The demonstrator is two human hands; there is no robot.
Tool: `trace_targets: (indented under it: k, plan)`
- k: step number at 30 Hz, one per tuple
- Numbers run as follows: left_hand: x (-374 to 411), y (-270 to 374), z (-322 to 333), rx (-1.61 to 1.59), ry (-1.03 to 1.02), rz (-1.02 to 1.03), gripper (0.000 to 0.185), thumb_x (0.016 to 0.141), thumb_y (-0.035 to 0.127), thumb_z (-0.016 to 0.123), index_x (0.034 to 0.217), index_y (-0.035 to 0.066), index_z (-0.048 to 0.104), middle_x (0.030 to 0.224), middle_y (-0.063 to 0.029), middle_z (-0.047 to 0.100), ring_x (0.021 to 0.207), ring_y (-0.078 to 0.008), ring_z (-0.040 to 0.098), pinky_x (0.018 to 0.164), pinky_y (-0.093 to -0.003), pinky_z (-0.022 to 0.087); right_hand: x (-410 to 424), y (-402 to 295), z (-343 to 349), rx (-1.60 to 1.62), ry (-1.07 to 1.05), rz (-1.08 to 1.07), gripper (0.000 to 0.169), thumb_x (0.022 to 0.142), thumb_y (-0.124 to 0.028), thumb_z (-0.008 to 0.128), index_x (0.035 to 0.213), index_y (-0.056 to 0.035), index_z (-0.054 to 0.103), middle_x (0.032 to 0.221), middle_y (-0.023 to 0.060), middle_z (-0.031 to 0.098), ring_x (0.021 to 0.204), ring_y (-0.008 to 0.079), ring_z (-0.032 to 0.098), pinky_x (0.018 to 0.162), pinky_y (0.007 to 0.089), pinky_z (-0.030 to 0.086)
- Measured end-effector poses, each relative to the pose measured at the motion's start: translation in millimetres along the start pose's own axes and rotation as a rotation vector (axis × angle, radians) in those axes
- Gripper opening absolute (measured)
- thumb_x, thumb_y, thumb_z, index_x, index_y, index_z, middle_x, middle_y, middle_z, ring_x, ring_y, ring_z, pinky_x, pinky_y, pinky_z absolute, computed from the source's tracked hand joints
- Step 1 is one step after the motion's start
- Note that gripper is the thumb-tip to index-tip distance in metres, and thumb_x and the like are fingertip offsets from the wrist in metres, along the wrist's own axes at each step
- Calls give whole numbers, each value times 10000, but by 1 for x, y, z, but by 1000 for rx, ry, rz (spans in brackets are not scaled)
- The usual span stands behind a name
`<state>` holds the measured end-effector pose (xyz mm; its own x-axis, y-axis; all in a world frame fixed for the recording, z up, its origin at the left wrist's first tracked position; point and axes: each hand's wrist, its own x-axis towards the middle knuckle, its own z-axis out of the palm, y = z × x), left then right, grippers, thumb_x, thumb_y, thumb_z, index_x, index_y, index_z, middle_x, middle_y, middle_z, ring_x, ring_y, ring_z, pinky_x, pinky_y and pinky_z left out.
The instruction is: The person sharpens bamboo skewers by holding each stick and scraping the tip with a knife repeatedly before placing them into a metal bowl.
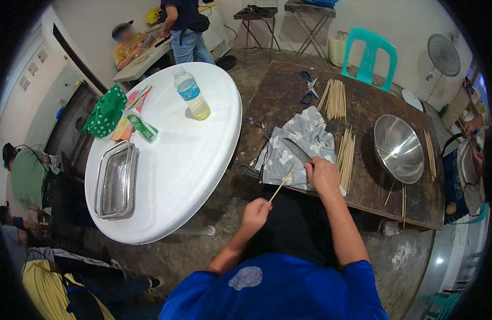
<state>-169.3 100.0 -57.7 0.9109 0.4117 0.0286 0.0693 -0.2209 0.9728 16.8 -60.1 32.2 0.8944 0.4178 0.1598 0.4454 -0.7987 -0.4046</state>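
Note:
My left hand (256, 216) grips the near end of a thin bamboo stick (282, 183), whose far end lies over a grey patterned cloth (284, 158). In my right hand (324, 176) is a knife (297, 150), its blade pointing up and left above the cloth, apart from the stick. Just right of that hand lies a bundle of bamboo sticks (345, 160) on the dark wooden table (362, 100). Another bundle (336, 100) rests farther back, beside blue-handled scissors (309, 88). A steel bowl (399, 148) sits to the right, with a few sticks in and around it.
To the left, a round white table (182, 168) carries a plastic bottle (192, 94), wire-mesh baskets (116, 180), a green-and-white packet (142, 126) and a polka-dot cloth (107, 112). A teal chair (370, 56) stands behind the wooden table. Several people are around the room.

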Motion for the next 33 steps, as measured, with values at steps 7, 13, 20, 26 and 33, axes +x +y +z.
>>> trace_targets:
  k: [7,13,20,26,33]
  plan:
    - [-48,18,-23,58,173,-125,183,919,146,594,824,-4,639,627,-32,579,593,-64,517,539,-265,424,-5,7,-4,103,61,24,288,861,-300,635,857,-12,644,824,220,660,805,415,634,718,488,491]
    - [30,51,28,93,224,64,208,894,181,630,830,-16,641,658,-138,634,586,-176,614,556,-333,460,-16,4,-26,339,186,98,325,859,-314,641,823,10,632,802,243,646,773,442,618,687,494,477]
    - [65,27,64,295,158,17,268,879,225,620,769,-16,658,691,-141,663,616,-221,629,593,-352,481,-18,0,-10,138,2,-92,277,839,-312,650,830,-36,674,827,211,673,785,396,653,724,476,516]
    - [23,37,32,297,119,5,223,878,200,626,799,-7,651,701,-164,649,643,-268,642,596,-367,481,-11,-5,1,24,-64,-17,273,838,-321,647,869,-52,685,838,200,681,812,375,661,733,467,517]
    - [-57,18,-31,26,81,-150,191,916,146,600,822,-15,643,668,-83,637,621,-107,588,563,-283,457,-8,-6,-2,-32,-87,3,294,851,-332,635,882,-43,684,863,203,681,839,384,656,750,474,511]
